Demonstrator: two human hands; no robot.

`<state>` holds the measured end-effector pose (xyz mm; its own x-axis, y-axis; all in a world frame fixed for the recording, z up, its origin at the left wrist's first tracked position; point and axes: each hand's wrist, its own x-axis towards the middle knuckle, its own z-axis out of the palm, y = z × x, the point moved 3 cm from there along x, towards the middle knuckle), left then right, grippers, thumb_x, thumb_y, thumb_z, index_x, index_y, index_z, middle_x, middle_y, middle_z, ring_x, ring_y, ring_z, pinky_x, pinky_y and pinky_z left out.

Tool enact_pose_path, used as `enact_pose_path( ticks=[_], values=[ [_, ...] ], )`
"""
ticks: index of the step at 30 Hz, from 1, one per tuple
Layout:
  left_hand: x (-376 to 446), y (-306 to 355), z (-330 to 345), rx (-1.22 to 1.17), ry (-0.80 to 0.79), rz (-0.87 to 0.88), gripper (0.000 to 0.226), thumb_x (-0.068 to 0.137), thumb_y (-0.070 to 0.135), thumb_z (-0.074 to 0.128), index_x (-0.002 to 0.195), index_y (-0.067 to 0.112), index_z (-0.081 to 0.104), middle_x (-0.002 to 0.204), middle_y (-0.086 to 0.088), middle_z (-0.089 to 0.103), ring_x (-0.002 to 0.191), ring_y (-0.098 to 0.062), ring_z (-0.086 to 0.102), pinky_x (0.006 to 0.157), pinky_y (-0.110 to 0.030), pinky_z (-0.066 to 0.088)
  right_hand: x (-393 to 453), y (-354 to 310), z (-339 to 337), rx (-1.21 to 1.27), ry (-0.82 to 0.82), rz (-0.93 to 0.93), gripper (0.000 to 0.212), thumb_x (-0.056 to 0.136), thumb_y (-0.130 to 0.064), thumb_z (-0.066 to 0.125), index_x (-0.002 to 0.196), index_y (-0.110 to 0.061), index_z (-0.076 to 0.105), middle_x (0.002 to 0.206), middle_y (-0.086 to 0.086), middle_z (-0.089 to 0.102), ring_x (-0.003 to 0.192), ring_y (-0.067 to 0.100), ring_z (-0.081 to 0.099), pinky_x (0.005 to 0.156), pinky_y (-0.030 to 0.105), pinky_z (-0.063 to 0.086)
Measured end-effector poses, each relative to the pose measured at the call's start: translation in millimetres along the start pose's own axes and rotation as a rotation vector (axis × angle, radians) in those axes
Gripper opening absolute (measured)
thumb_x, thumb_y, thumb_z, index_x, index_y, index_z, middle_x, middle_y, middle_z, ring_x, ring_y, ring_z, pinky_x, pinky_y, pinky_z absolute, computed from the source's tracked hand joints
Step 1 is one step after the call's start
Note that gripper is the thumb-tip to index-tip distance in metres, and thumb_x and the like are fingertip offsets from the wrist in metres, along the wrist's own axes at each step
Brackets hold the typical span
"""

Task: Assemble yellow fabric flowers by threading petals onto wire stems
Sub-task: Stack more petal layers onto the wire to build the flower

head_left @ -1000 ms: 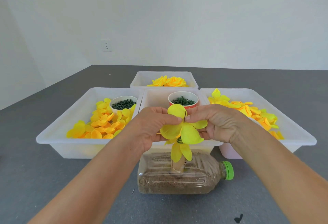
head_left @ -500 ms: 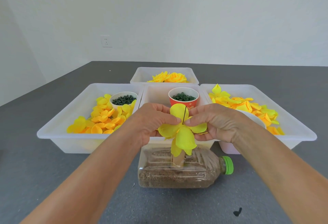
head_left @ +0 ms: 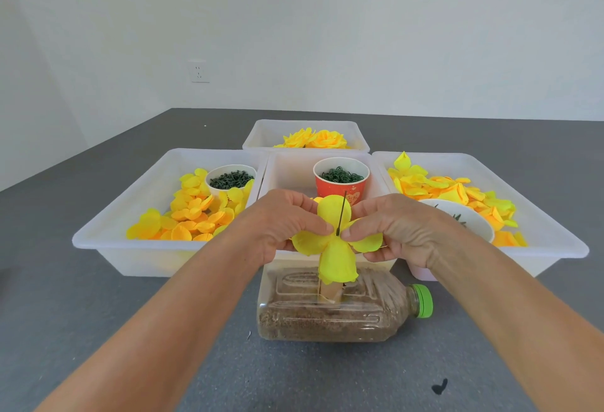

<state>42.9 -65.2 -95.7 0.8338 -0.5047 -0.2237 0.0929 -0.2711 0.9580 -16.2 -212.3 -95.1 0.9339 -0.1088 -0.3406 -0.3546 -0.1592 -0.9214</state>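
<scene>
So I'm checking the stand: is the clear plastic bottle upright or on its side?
On its side. The clear plastic bottle lies flat on the grey table, its green cap pointing right.

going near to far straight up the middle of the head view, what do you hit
plastic bottle lying on its side → yellow petal piece on the wire stem, pinched by left hand and right hand → red cup → far bin of finished flowers
</scene>
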Motion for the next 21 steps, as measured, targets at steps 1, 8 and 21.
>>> enact_pose_path(
  ticks=[1,8,21],
  values=[
    [0.0,-0.6,0.3,0.008,-0.004,-0.005,0.027,0.072,-0.003,0.072,0.097,0.004,0.066,0.074,-0.004,0.068,0.062,-0.015,0.064,0.058,-0.023,0.055,-0.4,0.5,0.0,-0.003,0.003,0.0,0.023,0.071,0.002,0.072,0.087,-0.013,0.068,0.074,0.003,0.068,0.059,0.011,0.063,0.056,0.025,0.047],
    [1.3,-3.1,-0.3,0.038,0.0,-0.01,0.022,0.071,-0.003,0.074,0.083,0.011,0.064,0.058,0.003,0.066,0.056,-0.012,0.063,0.055,-0.022,0.054,-3.7,4.3,1.9,-0.003,0.024,0.013,0.025,0.072,0.001,0.072,0.094,-0.011,0.069,0.076,0.004,0.067,0.064,0.012,0.061,0.057,0.025,0.046],
    [-0.5,-3.3,1.4,0.038,-0.042,-0.051,0.028,0.073,-0.004,0.072,0.098,0.006,0.066,0.074,-0.003,0.068,0.067,-0.016,0.064,0.057,-0.023,0.054,-0.2,11.9,6.0,0.109,-0.012,0.091,0.019,0.076,0.003,0.067,0.076,-0.016,0.067,0.071,0.002,0.068,0.063,0.014,0.061,0.056,0.024,0.045]
  ],
)
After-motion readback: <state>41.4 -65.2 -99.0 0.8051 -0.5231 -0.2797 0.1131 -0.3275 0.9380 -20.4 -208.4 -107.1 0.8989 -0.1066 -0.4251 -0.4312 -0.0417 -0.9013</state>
